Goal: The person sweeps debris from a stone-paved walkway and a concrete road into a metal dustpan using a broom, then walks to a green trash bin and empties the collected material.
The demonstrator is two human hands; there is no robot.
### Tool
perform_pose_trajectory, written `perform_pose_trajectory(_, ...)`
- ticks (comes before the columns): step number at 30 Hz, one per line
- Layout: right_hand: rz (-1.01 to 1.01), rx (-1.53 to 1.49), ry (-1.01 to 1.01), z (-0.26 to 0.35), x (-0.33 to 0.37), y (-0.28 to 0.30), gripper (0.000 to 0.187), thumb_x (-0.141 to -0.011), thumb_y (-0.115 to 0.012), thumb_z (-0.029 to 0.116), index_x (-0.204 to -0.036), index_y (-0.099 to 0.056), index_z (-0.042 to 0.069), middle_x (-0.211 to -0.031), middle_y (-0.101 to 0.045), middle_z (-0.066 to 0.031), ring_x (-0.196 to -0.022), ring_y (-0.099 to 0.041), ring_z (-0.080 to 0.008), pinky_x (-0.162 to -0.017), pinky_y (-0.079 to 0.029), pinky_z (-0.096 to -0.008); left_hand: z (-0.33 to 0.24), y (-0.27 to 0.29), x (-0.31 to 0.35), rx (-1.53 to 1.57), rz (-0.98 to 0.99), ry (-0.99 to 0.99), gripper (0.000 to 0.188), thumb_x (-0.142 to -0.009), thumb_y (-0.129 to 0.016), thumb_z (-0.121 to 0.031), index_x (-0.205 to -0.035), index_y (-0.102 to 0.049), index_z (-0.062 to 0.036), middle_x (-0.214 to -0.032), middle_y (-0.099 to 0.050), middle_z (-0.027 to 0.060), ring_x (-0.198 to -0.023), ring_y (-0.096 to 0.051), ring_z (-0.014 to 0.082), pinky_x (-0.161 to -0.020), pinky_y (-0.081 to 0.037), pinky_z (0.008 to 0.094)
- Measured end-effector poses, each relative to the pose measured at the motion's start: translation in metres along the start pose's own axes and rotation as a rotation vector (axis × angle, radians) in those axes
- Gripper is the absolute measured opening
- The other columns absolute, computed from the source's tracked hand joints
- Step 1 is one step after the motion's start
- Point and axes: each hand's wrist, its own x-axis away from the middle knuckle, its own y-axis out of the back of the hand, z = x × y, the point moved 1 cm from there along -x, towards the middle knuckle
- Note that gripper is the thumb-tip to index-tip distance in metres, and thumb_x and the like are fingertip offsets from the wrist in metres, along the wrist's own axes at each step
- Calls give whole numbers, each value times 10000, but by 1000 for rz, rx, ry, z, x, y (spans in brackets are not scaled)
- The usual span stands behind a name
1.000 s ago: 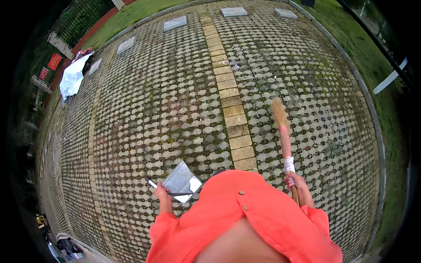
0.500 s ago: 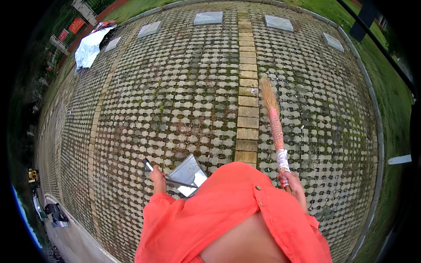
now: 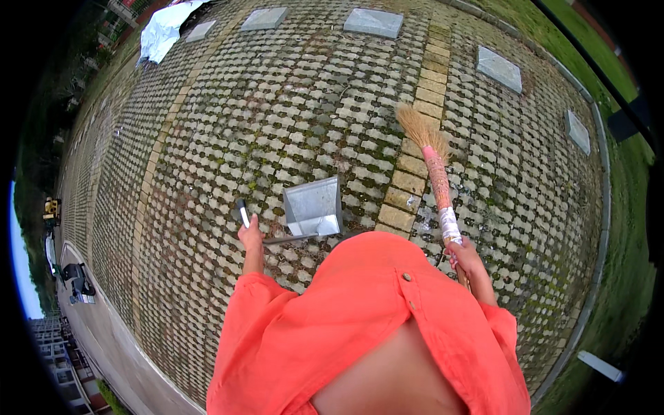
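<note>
My left hand [image 3: 252,234] is closed round the handle of a metal dustpan [image 3: 312,202], whose grey pan lies ahead of me with its wide edge facing away. The dark grip end of the handle pokes out above the hand. In my right hand [image 3: 467,257] is a straw broom [image 3: 438,178], gripped below its white wrapped band. Pink wrapping covers the broom's middle, and its bristles point forward over the strip of yellowish bricks [image 3: 409,182]. Whether the bristles touch the ground I cannot tell.
Perforated paving [image 3: 290,131] with moss in its gaps spreads all round. Several flat grey slabs [image 3: 373,23] lie across the far side. A silvery sheet [image 3: 166,29] is heaped far left. A kerb [image 3: 603,200] and grass border the right; a parked scooter [image 3: 77,280] stands left.
The dustpan has swung forward, away from my body, and its pan shows more fully. The broom's bristles have shifted left over the brick strip. My view has turned to the left.
</note>
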Motion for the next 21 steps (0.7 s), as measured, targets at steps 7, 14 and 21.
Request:
perform_pose_trajectory(7, 53, 467, 59, 186, -195, 12, 442, -751, -575, 186, -1085, -355, -4, -684, -510, -66, -430, -469, -112, -355, -387, -253, -101, -213, -115, -268, 42, -235, 332, -759, -635, -276, -582, -435, -79, -462, -361, -33, -368, -360, 82, -334, -335, 247)
perform_pose_trajectory(14, -42, 643, 135, 389, -362, -14, 688, -751, -559, 151, -1336, -199, 106, -734, -572, -119, -439, -491, -146, -421, -413, -286, -181, -389, -244, -569, 204, -276, 348, -734, -613, -304, -657, -560, 31, -540, -525, 163, -488, -485, 269, -542, -413, 374)
perform_pose_trajectory(21, 40, 1116, 69, 481, -501, -59, 717, -728, -550, 160, -1341, -179, 128, -734, -589, -189, -511, -569, -240, -481, -467, -336, -209, -477, -335, -735, 360, -139, 320, -728, -616, -325, -709, -593, -6, -672, -589, 172, -643, -573, 326, -609, -440, 386)
